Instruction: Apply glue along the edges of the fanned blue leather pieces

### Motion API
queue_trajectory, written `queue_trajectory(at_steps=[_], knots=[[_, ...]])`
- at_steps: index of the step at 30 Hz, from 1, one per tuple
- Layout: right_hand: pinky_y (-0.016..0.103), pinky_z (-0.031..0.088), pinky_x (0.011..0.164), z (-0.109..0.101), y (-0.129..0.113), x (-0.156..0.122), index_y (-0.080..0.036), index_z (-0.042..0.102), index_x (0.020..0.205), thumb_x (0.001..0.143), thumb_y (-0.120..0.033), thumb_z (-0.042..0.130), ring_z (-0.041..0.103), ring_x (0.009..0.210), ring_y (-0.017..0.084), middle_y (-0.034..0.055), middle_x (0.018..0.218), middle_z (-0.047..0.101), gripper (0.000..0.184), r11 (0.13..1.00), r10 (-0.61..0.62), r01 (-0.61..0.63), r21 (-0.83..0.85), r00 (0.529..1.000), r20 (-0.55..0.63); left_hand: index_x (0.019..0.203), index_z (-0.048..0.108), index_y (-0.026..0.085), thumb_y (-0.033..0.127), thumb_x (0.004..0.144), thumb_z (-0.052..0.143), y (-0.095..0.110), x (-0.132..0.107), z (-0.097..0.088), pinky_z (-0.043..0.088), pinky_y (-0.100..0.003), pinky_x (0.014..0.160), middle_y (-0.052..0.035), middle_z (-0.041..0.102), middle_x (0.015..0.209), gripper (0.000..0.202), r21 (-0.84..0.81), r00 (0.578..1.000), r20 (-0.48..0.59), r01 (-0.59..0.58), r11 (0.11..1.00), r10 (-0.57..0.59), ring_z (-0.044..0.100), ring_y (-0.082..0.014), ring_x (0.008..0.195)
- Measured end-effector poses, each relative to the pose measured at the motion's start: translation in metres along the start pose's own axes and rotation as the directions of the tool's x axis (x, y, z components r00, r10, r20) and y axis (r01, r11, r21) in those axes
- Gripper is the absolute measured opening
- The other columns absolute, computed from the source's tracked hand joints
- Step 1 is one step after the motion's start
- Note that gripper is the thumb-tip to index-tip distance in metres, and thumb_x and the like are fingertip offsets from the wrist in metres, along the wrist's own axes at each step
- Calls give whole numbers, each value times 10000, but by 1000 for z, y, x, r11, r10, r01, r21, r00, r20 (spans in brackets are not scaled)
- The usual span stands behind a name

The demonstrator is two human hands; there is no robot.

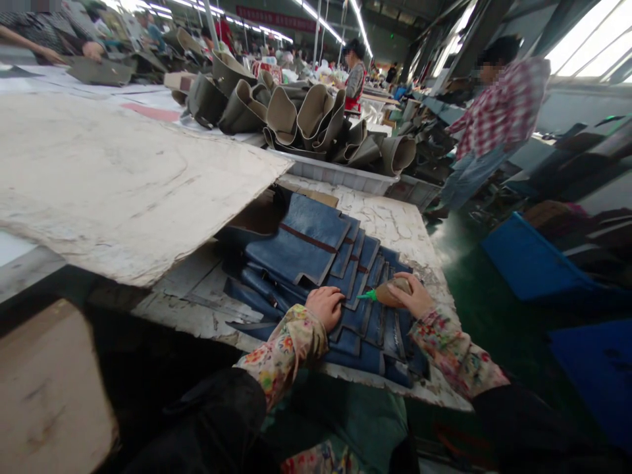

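Nearest the camera, two floral sleeves [284,349] run out from the person's body to the front edge of a worn, paint-flecked workbench [395,224]. The left hand [324,306] lies knuckles up on a fanned stack of blue leather pieces [301,243]. Its fingers are held close together and bent, the tips pressed down on the near pieces and closed round nothing. Just beside it, the right hand [413,297] is wrapped round a small brown bottle [392,291]. The fingers curl over the bottle's body. Its green nozzle [368,295] points left, toward the left hand, low over the pieces; whether the tip touches them cannot be told. The blue pieces overlap like shingles, from the bench's front edge back to the middle of the bench. Their far end is tucked under a large pale board [113,178] that overhangs the bench on the left. Beyond the board, a white tray [340,174] holds curled olive and tan pieces [296,118]. Farther right, a person in a checked shirt [498,112] stands on the green floor, with a blue crate [528,260] nearer on that side.
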State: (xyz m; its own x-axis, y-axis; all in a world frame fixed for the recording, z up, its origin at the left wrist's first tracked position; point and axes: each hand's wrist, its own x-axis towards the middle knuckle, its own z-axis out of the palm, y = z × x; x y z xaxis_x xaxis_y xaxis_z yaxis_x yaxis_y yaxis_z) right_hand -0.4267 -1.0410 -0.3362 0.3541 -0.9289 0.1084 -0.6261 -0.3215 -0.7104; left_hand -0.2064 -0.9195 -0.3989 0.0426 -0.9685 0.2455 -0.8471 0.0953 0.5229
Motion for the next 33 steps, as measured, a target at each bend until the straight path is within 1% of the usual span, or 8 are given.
queue_trajectory(at_steps=[5, 10, 17, 20, 24, 27, 29, 33], knots=[[436, 407, 941, 3, 0, -10, -143, 534, 1038, 603, -630, 558, 529, 965, 250, 109, 1025, 560, 653, 1000, -6, 7, -4, 996, 83, 1050, 636, 230, 221, 807, 498, 0, -3, 1, 393, -407, 944, -21, 612, 1169, 280, -2, 1000, -17, 1, 1000, -1, 513, -203, 1118], [447, 400, 956, 6, -1, -16, -146, 542, 1022, 617, -621, 558, 524, 1000, 259, 114, 1049, 557, 625, 999, -47, 47, -11, 999, 22, 1048, 637, 224, 220, 812, 492, 1, -3, -2, 396, -409, 941, -26, 615, 1164, 277, -1, 1000, -9, 1, 1000, -1, 519, -203, 1114], [469, 409, 954, 11, 4, -22, -165, 544, 1028, 675, -577, 564, 535, 1000, 254, 109, 1052, 566, 543, 986, -159, 159, -42, 987, 7, 1052, 637, 227, 222, 812, 486, -2, -4, 0, 394, -400, 939, -23, 612, 1177, 283, -3, 1000, -9, 0, 1000, 0, 515, -202, 1121], [468, 423, 939, 14, 5, -23, -159, 539, 1036, 712, -545, 560, 538, 992, 249, 115, 1041, 563, 504, 963, -261, 260, -74, 965, -5, 1049, 637, 227, 223, 811, 484, -3, -4, 0, 391, -398, 943, -21, 611, 1179, 284, -7, 1000, -9, 5, 1000, -5, 513, -200, 1125], [459, 446, 904, 14, 8, -10, -155, 527, 1037, 756, -482, 555, 533, 986, 247, 122, 1023, 554, 432, 888, -441, 420, -188, 893, -90, 1055, 631, 230, 226, 815, 481, -2, -3, -1, 386, -396, 947, -14, 609, 1180, 282, -6, 1000, 1, 9, 1000, -9, 512, -195, 1124], [466, 446, 901, 12, 11, 2, -149, 523, 1043, 763, -473, 551, 524, 1002, 258, 133, 1039, 546, 429, 854, -500, 453, -255, 849, -167, 1055, 629, 230, 227, 818, 481, -2, -3, -2, 385, -395, 948, -14, 609, 1179, 280, 3, 1000, 9, 14, 1000, -14, 512, -196, 1120], [465, 444, 906, 12, 10, 2, -148, 519, 1046, 764, -475, 549, 522, 1009, 260, 134, 1044, 543, 433, 854, -500, 450, -263, 850, -169, 1058, 628, 233, 226, 820, 479, -3, -4, -2, 386, -392, 947, -16, 606, 1183, 281, 2, 1000, 6, 13, 1000, -13, 510, -194, 1121], [441, 452, 901, 14, 3, -14, -170, 505, 1055, 770, -460, 550, 531, 1001, 244, 119, 1040, 546, 409, 861, -480, 457, -222, 875, -59, 1046, 632, 236, 227, 817, 483, -4, -4, -2, 390, -392, 940, -16, 609, 1174, 272, -6, 1000, -11, 5, 1000, -5, 511, -194, 1115]])
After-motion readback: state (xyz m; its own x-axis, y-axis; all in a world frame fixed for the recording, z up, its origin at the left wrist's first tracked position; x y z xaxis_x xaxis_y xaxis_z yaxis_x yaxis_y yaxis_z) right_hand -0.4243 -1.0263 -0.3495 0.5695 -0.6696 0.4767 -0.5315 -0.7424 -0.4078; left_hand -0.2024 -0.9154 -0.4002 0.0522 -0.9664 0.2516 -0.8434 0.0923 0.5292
